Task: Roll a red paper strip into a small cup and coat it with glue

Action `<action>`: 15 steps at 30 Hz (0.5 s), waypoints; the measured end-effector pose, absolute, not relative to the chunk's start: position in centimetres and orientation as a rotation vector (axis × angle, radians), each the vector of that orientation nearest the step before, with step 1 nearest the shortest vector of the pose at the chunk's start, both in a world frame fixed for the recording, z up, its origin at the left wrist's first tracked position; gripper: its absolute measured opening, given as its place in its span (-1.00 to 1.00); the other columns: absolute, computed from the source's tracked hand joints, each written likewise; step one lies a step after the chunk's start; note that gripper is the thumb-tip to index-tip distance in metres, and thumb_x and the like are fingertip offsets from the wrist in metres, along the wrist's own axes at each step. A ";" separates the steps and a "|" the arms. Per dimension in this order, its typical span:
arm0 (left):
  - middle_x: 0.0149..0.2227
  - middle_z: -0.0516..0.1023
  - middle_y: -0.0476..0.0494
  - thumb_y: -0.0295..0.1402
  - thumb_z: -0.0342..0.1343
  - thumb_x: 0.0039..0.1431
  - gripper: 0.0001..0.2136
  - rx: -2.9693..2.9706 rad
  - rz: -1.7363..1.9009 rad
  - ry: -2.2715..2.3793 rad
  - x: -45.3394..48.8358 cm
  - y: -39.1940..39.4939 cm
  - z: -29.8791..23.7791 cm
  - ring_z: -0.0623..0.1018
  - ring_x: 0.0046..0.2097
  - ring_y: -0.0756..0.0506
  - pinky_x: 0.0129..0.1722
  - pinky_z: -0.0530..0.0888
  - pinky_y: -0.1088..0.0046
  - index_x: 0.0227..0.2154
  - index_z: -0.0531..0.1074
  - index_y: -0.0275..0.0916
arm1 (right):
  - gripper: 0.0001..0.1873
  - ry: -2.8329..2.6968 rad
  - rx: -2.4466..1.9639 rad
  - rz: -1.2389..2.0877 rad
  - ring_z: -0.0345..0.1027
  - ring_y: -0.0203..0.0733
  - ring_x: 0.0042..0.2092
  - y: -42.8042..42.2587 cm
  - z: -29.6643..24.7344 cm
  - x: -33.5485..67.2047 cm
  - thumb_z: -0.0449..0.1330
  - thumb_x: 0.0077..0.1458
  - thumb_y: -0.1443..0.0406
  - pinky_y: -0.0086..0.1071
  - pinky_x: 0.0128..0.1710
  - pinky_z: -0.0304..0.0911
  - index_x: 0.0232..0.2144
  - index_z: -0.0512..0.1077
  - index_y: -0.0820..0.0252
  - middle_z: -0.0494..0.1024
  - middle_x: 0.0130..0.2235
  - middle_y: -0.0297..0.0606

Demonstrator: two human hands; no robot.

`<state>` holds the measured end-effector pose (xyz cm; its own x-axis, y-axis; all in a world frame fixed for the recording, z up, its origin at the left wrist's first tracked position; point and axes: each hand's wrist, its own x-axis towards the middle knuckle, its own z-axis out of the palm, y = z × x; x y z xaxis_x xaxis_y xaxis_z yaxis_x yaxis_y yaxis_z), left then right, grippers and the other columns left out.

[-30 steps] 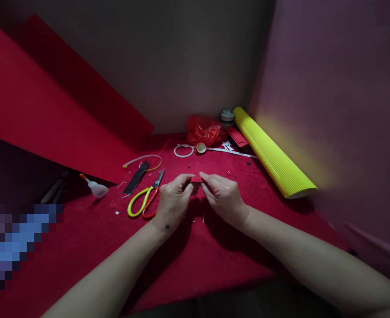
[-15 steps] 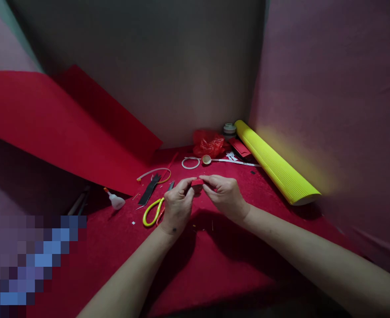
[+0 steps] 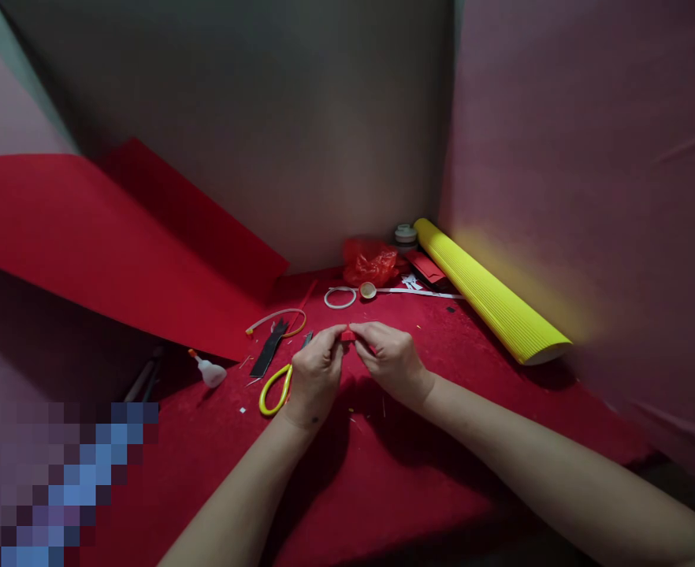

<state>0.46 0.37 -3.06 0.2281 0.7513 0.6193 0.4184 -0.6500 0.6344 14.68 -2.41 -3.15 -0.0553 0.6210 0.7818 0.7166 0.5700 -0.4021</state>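
Between my hands, above the red cloth, is a small red ridged piece (image 3: 347,335), which looks like corrugated card. My left hand (image 3: 317,364) pinches its left side between thumb and fingers. The fingertips of my right hand (image 3: 392,356) are closed on its right side. My fingers cover much of the piece. Just left of my left wrist lie scissors with yellow handles (image 3: 272,394), partly hidden by the hand. A black strip (image 3: 269,349) lies beyond them.
A white glue bottle (image 3: 211,373) lies at the left, beneath a large red sheet (image 3: 176,276). Behind my hands are a red plastic bag (image 3: 369,262), a coiled white strip (image 3: 340,298) and a tape roll (image 3: 367,291). A yellow corrugated roll (image 3: 492,291) leans along the right wall.
Both hands still hold the red piece, which has turned and shows less of its ridged face. My right hand has shifted slightly left. The whole view has shifted a little.
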 end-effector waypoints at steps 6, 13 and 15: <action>-0.29 0.63 -0.15 -0.44 0.05 0.11 -0.82 2.164 1.384 1.081 0.7 0.3 -2.9 0.60 -0.26 -0.08 -0.16 0.52 0.41 -0.26 0.51 -0.24 | -0.80 -1.736 -1.147 -0.118 0.49 -0.15 -0.33 -2.7 -3.1 14.7 0.09 0.11 0.46 -0.37 -0.28 0.37 -0.33 0.52 0.29 0.60 -0.37 -0.12; -0.33 0.64 -0.09 -0.40 0.05 0.12 -0.81 2.098 1.358 1.075 0.9 0.3 -3.0 0.61 -0.35 -0.05 -0.29 0.55 0.46 -0.24 0.51 -0.24 | -0.80 -1.707 -1.177 -0.122 0.49 -0.22 -0.34 -2.9 -3.1 14.7 0.09 0.14 0.45 -0.44 -0.30 0.36 -0.27 0.52 0.26 0.60 -0.35 -0.17; -0.30 0.64 -0.12 -0.43 0.08 0.07 -0.82 2.092 1.384 1.092 1.0 0.3 -3.1 0.60 -0.29 -0.07 -0.21 0.54 0.42 -0.27 0.53 -0.24 | -0.81 -1.732 -1.181 -0.142 0.48 -0.17 -0.35 -2.9 -3.2 14.7 0.10 0.12 0.46 -0.39 -0.30 0.36 -0.32 0.52 0.29 0.59 -0.38 -0.14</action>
